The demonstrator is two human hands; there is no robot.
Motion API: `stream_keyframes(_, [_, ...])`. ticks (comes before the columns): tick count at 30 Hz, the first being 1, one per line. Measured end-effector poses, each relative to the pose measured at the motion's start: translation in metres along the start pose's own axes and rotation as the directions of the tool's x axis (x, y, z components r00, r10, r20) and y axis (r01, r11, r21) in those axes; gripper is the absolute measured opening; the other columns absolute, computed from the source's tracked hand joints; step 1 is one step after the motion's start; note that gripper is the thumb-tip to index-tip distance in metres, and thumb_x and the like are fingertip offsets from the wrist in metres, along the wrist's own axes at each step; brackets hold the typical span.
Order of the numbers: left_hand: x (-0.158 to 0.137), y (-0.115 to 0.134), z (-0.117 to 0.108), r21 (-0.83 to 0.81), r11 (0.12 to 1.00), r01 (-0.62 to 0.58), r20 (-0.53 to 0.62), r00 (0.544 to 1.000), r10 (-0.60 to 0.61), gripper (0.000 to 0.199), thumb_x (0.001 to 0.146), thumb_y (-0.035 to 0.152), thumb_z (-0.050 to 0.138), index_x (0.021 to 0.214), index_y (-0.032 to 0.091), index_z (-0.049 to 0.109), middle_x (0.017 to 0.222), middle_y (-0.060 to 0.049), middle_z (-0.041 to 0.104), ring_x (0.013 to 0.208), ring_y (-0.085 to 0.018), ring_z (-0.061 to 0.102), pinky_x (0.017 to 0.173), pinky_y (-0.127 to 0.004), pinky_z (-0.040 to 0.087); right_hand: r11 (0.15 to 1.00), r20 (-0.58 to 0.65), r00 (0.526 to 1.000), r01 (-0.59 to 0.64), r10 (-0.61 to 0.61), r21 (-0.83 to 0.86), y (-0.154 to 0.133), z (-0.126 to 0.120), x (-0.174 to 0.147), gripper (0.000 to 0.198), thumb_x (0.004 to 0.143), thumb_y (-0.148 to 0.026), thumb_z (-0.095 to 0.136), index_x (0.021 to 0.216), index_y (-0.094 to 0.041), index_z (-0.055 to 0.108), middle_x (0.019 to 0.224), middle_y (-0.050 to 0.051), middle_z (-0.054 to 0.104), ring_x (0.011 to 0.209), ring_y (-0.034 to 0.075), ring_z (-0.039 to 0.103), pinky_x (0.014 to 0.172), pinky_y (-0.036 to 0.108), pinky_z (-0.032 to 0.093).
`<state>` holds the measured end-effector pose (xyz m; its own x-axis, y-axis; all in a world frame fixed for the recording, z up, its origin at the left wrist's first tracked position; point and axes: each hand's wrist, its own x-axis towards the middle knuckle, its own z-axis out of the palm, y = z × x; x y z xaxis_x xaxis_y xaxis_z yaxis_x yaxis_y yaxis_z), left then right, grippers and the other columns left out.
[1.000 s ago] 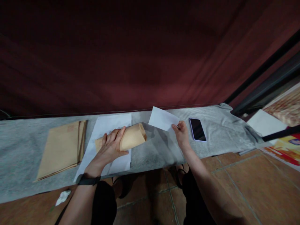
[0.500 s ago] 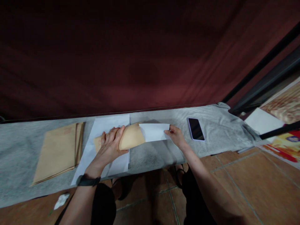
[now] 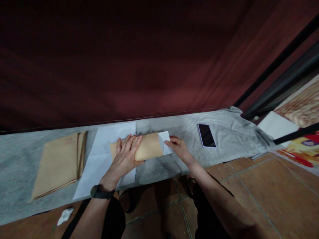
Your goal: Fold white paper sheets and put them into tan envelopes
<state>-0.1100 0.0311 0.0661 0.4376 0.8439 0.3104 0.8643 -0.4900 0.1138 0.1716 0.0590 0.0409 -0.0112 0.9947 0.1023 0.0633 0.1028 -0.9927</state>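
Observation:
My left hand (image 3: 127, 154), with a dark watch on its wrist, is wrapped over a brown paper envelope (image 3: 151, 146) and holds it. From the envelope's right end sticks a short piece of folded white paper (image 3: 165, 139); the rest of it is hidden inside. My right hand (image 3: 178, 146) pinches the paper's outer right edge between thumb and fingers. Loose white sheets (image 3: 99, 166) lie partly under my left hand and the envelope. Further left, a stack of brown envelopes (image 3: 57, 166) rests flat.
A phone (image 3: 207, 136) lies right of my right hand on the grey cloth (image 3: 179, 124) covering the bench. Behind hangs a dark red curtain (image 3: 159, 73). Black poles (image 3: 276, 63) and printed boards (image 3: 299, 146) stand at right. A crumpled tissue (image 3: 65, 215) is on the tiled floor.
The white paper has slid left, deeper into the envelope, and much less of it shows. My right hand has moved left with it. My left hand and the envelope have shifted slightly right.

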Motion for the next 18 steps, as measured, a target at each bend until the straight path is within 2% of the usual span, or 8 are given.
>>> stream_keyframes(2, [0.004, 0.008, 0.001, -0.004, 1.0, -0.018, 0.002, 1.0, 0.018, 0.111, 0.072, 0.042, 0.081, 0.161, 0.021, 0.017, 0.154, -0.021, 0.041, 0.148, -0.042, 0.029, 0.121, -0.065, 0.009, 0.998, -0.015, 0.999, 0.043, -0.042, 0.039, 0.0, 0.011, -0.003, 0.017, 0.077, -0.042, 0.075, 0.072, -0.025, 0.078, 0.103, 0.005, 0.07, 0.104, 0.022, 0.063, 0.089, 0.033, 0.049])
stream_keyframes(4, [0.007, 0.014, 0.003, -0.008, 0.999, -0.032, 0.007, 0.999, 0.032, 0.111, 0.072, 0.043, 0.08, 0.161, 0.022, 0.017, 0.155, -0.02, 0.04, 0.148, -0.042, 0.03, 0.122, -0.064, 0.009, 0.998, 0.026, 0.999, 0.022, -0.024, 0.064, 0.001, 0.018, -0.005, 0.018, 0.078, -0.04, 0.072, 0.069, -0.025, 0.077, 0.104, 0.005, 0.07, 0.107, 0.023, 0.062, 0.091, 0.033, 0.049])
stream_keyframes(8, [0.011, 0.019, 0.004, -0.011, 0.999, -0.045, 0.022, 0.999, 0.046, 0.112, 0.07, 0.044, 0.081, 0.16, 0.021, 0.018, 0.155, -0.02, 0.04, 0.148, -0.041, 0.029, 0.122, -0.064, 0.009, 0.993, 0.08, 0.992, -0.102, 0.098, 0.057, 0.003, 0.021, -0.006, 0.023, 0.077, -0.034, 0.068, 0.059, -0.021, 0.069, 0.083, 0.002, 0.066, 0.079, 0.017, 0.061, 0.07, 0.027, 0.048])
stream_keyframes(11, [0.012, 0.02, 0.005, -0.014, 0.998, -0.054, 0.033, 0.998, 0.054, 0.111, 0.071, 0.043, 0.081, 0.16, 0.02, 0.02, 0.154, -0.021, 0.042, 0.148, -0.041, 0.03, 0.121, -0.065, 0.01, 0.987, 0.065, 0.987, -0.15, 0.146, 0.05, 0.006, 0.022, -0.006, 0.017, 0.074, -0.03, 0.067, 0.06, -0.02, 0.067, 0.077, 0.0, 0.062, 0.071, 0.015, 0.057, 0.063, 0.024, 0.045])
stream_keyframes(15, [0.012, 0.02, 0.005, -0.015, 0.998, -0.065, 0.036, 0.997, 0.065, 0.112, 0.07, 0.041, 0.082, 0.16, 0.02, 0.019, 0.154, -0.021, 0.041, 0.149, -0.041, 0.029, 0.121, -0.065, 0.01, 0.989, 0.055, 0.991, -0.127, 0.123, 0.078, 0.007, 0.023, -0.007, 0.009, 0.073, -0.03, 0.07, 0.074, -0.022, 0.068, 0.075, -0.002, 0.062, 0.072, 0.015, 0.057, 0.062, 0.024, 0.046])
stream_keyframes(16, [0.012, 0.02, 0.005, -0.013, 0.998, -0.067, 0.038, 0.997, 0.067, 0.113, 0.069, 0.041, 0.082, 0.16, 0.02, 0.019, 0.154, -0.021, 0.041, 0.149, -0.041, 0.029, 0.121, -0.065, 0.01, 0.99, 0.047, 0.994, -0.103, 0.099, 0.092, 0.007, 0.023, -0.007, 0.011, 0.073, -0.03, 0.071, 0.082, -0.023, 0.068, 0.078, -0.002, 0.063, 0.073, 0.015, 0.058, 0.062, 0.023, 0.047])
stream_keyframes(18, [0.013, 0.02, 0.005, -0.013, 0.997, -0.07, 0.041, 0.997, 0.07, 0.114, 0.069, 0.041, 0.083, 0.16, 0.02, 0.018, 0.154, -0.022, 0.041, 0.149, -0.041, 0.028, 0.121, -0.065, 0.011, 0.989, 0.012, 0.998, -0.06, 0.058, 0.136, 0.005, 0.022, -0.007, 0.031, 0.072, -0.027, 0.073, 0.102, -0.025, 0.065, 0.089, -0.002, 0.064, 0.073, 0.014, 0.059, 0.061, 0.022, 0.047])
